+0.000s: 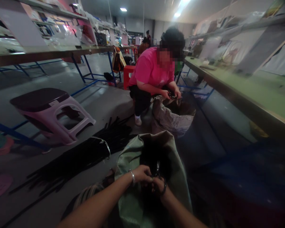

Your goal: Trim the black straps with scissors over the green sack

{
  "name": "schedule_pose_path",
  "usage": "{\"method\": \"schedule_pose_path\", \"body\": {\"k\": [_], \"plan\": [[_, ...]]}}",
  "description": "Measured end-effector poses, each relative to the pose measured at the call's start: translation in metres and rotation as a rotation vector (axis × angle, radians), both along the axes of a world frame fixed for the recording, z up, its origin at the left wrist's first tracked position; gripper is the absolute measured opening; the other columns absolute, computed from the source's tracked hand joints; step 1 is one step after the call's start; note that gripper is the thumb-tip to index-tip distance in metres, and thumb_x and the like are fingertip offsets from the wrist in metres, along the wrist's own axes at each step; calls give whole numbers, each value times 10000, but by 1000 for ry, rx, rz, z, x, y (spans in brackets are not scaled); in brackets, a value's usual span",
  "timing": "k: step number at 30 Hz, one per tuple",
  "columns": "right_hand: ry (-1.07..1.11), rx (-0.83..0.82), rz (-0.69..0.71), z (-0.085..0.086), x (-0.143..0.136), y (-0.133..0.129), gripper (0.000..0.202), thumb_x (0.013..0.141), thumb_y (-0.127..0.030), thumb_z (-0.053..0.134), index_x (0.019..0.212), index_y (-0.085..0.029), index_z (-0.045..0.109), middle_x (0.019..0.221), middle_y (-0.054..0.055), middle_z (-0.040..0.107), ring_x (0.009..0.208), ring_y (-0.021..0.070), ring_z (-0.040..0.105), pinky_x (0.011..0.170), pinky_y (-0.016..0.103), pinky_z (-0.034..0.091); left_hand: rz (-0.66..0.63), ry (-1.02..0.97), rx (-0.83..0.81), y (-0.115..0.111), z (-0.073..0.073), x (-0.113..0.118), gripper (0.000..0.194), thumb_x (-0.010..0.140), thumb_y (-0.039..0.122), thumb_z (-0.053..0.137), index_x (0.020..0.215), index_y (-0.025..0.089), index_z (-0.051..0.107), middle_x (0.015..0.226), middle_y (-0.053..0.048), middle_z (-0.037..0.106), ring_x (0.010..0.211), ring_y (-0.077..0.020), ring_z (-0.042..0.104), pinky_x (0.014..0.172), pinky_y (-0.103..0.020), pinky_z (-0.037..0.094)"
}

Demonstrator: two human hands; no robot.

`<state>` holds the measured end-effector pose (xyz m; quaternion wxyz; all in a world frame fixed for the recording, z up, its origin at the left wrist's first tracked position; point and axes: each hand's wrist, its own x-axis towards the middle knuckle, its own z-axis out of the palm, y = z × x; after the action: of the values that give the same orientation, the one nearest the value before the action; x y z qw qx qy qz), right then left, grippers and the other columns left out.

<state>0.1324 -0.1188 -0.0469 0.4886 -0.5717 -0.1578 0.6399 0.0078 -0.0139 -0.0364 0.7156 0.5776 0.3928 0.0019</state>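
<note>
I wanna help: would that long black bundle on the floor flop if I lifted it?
The black bundle seems fairly stiff, since it lies so straight. Its ends might splay, because just one pale tie shows.

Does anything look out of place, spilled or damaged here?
Nothing looks visibly spilled or damaged. Slightly untidy: left of the green sack, the tied bundle of black strips has uneven ends, with one strip trailing past the others.
</note>
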Motion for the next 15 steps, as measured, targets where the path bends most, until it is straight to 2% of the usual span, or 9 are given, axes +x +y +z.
{"method": "schedule_pose_path", "body": {"k": [4,8,15], "plan": [[4,66,32,-4,1,-1,221,618,-336,633,618,-125,567,544,6,544,466,82,475,434,200,354,12,78,30,-3,10,2,403,509,349,802,760,120,586,508,26,584,413,-102,542,402,-192,386],[-43,50,35,-5,0,-1,208,626,-329,619,613,-125,582,560,31,580,475,97,498,434,204,358,14,124,10,-5,20,3,270,607,283,742,771,123,599,461,26,572,405,-103,542,399,-186,389],[-89,33,54,-8,1,0,192,611,-320,604,607,-128,594,564,36,600,464,96,478,439,210,366,-39,138,47,-5,15,4,136,692,246,640,732,117,621,453,17,570,377,-89,513,405,-191,402]]}}
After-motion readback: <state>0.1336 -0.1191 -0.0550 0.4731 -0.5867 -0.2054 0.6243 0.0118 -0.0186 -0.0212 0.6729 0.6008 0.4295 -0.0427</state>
